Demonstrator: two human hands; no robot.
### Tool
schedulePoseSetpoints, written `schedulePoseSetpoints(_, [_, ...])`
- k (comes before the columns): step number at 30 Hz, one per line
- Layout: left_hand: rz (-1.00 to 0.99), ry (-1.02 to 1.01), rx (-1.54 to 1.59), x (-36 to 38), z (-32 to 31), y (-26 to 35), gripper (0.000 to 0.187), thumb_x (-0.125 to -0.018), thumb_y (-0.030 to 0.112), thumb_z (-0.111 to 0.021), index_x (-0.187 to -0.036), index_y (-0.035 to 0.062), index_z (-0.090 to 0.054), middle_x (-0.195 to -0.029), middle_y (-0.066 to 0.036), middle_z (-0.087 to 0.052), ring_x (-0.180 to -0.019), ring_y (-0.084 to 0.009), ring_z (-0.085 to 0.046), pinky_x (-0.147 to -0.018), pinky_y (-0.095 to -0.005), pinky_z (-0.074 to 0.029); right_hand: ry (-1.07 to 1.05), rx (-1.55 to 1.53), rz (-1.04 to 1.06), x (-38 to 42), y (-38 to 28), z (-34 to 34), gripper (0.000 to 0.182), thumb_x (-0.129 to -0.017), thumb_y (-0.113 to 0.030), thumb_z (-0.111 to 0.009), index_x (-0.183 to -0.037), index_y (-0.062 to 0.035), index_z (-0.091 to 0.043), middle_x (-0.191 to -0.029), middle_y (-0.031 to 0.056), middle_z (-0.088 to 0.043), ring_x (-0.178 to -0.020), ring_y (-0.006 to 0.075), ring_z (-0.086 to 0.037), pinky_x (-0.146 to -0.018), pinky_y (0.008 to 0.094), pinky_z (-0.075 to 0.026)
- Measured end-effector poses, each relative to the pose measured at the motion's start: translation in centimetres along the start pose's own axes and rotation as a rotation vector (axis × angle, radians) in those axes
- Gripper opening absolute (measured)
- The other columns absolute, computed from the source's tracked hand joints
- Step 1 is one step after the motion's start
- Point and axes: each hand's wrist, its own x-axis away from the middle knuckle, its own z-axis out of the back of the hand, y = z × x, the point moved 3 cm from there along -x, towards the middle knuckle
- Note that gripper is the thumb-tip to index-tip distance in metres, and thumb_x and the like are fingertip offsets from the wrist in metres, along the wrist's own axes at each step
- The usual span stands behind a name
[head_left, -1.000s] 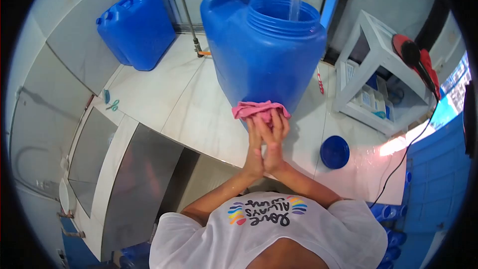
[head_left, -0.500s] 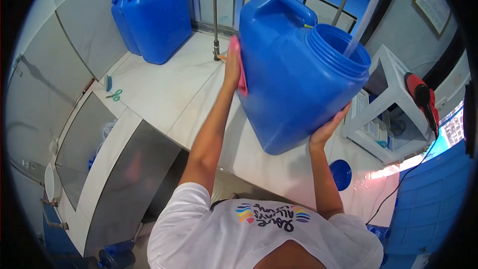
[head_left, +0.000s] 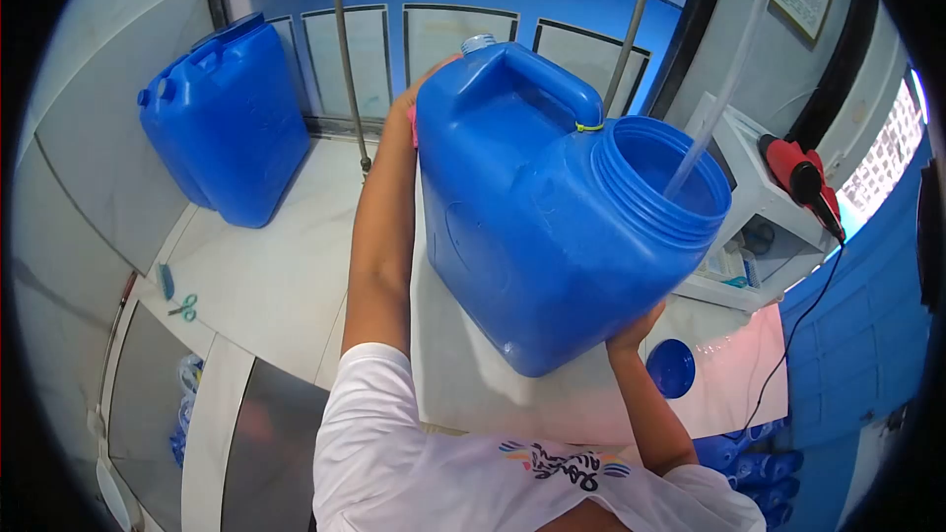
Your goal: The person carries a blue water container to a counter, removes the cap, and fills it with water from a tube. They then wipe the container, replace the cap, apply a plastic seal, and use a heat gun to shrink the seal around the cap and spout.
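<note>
A large blue plastic water jug (head_left: pixel 512 246) stands tilted on the counter in front of me. Its wide mouth (head_left: pixel 670 177) has no lid on it, and a clear tube (head_left: pixel 724 94) reaches down into the opening. My left hand (head_left: pixel 419 89) is around the jug's far left side, pressing a pink cloth (head_left: pixel 412 128) against it; most of its fingers are hidden behind the jug. Low on the right side, my right hand (head_left: pixel 636 328) grips the jug from beneath, its fingers partly covered. A blue round cap (head_left: pixel 671 368) lies on the counter close to my right forearm.
More blue jugs (head_left: pixel 232 128) stand at the back left. Green scissors (head_left: pixel 184 308) and a small brush (head_left: pixel 166 282) lie on the counter (head_left: pixel 266 281). At right, a red heat gun (head_left: pixel 803 177) rests on a white shelf unit (head_left: pixel 729 128), its cord trailing down. Metal pipes (head_left: pixel 347 59) rise behind the jug.
My view has swung, shifting the back jugs lower and left. My left hand with the pink cloth has slid round toward the jug's far side. The right hand keeps its low hold.
</note>
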Motion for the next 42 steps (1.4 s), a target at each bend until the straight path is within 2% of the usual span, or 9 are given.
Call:
schedulePoseSetpoints(5, [0.275, 0.013, -0.048, -4.8, 4.0, -6.1, 0.042, -0.091, 0.039, -0.047, -0.107, 0.0021, -0.058, -0.095, -0.012, -0.064, -0.082, -0.0189, -0.063, -0.073, -0.0325, -0.053, -0.023, 0.020, -0.016, 0.6, -0.7, -0.1, 0.072, -0.091, -0.048, -0.035, -0.143, -0.0019, -0.015, -0.141, 0.0135, -0.028, -0.129, 0.0239, -0.029, -0.107, 0.0369, -0.022])
schedulePoseSetpoints(10, [0.514, 0.067, -0.083, 9.5, 8.0, -18.6, 0.044, -0.093, 0.040, -0.042, -0.109, 0.0014, -0.057, -0.097, -0.013, -0.063, -0.084, -0.0202, -0.062, -0.075, -0.0329, -0.052, 0.012, 0.013, 0.020, 0.4, -0.8, -0.4, 0.068, -0.093, -0.045, -0.033, -0.141, -0.0005, -0.018, -0.140, 0.0142, -0.030, -0.128, 0.0235, -0.031, -0.107, 0.0371, -0.024])
schedulePoseSetpoints(13, [0.243, 0.283, 0.246, 12.8, 7.7, -22.9, 0.040, -0.094, 0.037, -0.039, -0.108, 0.0045, -0.057, -0.100, -0.011, -0.062, -0.089, -0.0191, -0.061, -0.080, -0.0320, -0.050, -0.097, 0.205, 0.116, 0.1, -0.9, -0.3, 0.063, -0.095, -0.042, -0.027, -0.142, -0.0007, -0.017, -0.142, 0.0138, -0.028, -0.130, 0.0236, -0.029, -0.107, 0.0367, -0.022])
schedulePoseSetpoints(15, [-0.134, 0.743, -0.041, 15.0, 7.0, -24.4, 0.046, -0.096, 0.036, -0.032, -0.114, -0.0012, -0.053, -0.113, -0.016, -0.056, -0.105, -0.0245, -0.054, -0.094, -0.0359, -0.041, -0.053, -0.004, 0.168, -0.3, -1.4, -0.7, 0.049, -0.096, -0.035, -0.036, -0.131, -0.0003, -0.033, -0.127, 0.0115, -0.041, -0.117, 0.0211, -0.042, -0.099, 0.0352, -0.034])
schedulePoseSetpoints(18, [-0.152, 0.976, -0.398, 22.4, -2.9, -25.9, 0.062, -0.097, 0.043, -0.031, -0.139, -0.0019, -0.025, -0.142, -0.021, -0.024, -0.133, -0.0332, -0.023, -0.109, -0.0383, -0.018, 0.009, -0.006, 0.123, -0.1, -5.2, -3.4, 0.053, -0.097, -0.036, -0.031, -0.137, -0.0007, -0.027, -0.135, 0.0129, -0.035, -0.125, 0.0227, -0.034, -0.105, 0.0348, -0.025])
schedulePoseSetpoints(23, [-0.628, 0.743, -0.670, 28.7, -18.1, -21.7, 0.057, -0.093, 0.030, -0.043, -0.138, -0.0019, -0.027, -0.145, -0.025, -0.016, -0.136, -0.0376, -0.015, -0.110, -0.0440, -0.012, -0.070, -0.028, 0.087, -0.2, -5.5, -3.2, 0.060, -0.097, -0.038, -0.020, -0.143, 0.0000, -0.012, -0.148, 0.0147, -0.017, -0.136, 0.0247, -0.016, -0.111, 0.0349, -0.011])
schedulePoseSetpoints(30, [-0.748, 0.642, -0.798, 15.9, -9.7, -2.9, 0.048, -0.088, 0.029, -0.051, -0.124, -0.0026, -0.049, -0.138, -0.018, -0.035, -0.129, -0.0309, -0.032, -0.108, -0.0358, -0.021, -0.094, 0.007, 0.103, -0.2, -7.0, -3.3, 0.063, -0.096, -0.040, -0.024, -0.143, 0.0010, -0.013, -0.148, 0.0159, -0.016, -0.137, 0.0256, -0.016, -0.111, 0.0340, -0.012])
schedulePoseSetpoints(34, [-0.773, 0.636, -0.977, 16.7, -12.7, -2.5, 0.034, -0.085, 0.026, -0.052, -0.105, -0.0003, -0.061, -0.128, -0.019, -0.044, -0.120, -0.0348, -0.040, -0.101, -0.0377, -0.031, -0.100, 0.013, 0.115, -0.5, -6.6, -3.0, 0.063, -0.095, -0.040, -0.025, -0.142, 0.0017, -0.015, -0.147, 0.0168, -0.019, -0.136, 0.0273, -0.018, -0.110, 0.0345, -0.013])
schedulePoseSetpoints(42, [-0.736, 0.846, -0.853, 23.7, -23.3, -6.3, 0.034, -0.088, 0.019, -0.048, -0.118, 0.0043, -0.054, -0.124, -0.018, -0.046, -0.115, -0.0341, -0.045, -0.097, -0.0374, -0.034, -0.110, 0.024, 0.126, -0.8, -6.6, -2.5, 0.062, -0.094, -0.037, -0.028, -0.141, 0.0029, -0.020, -0.143, 0.0195, -0.025, -0.133, 0.0301, -0.024, -0.109, 0.0365, -0.017])
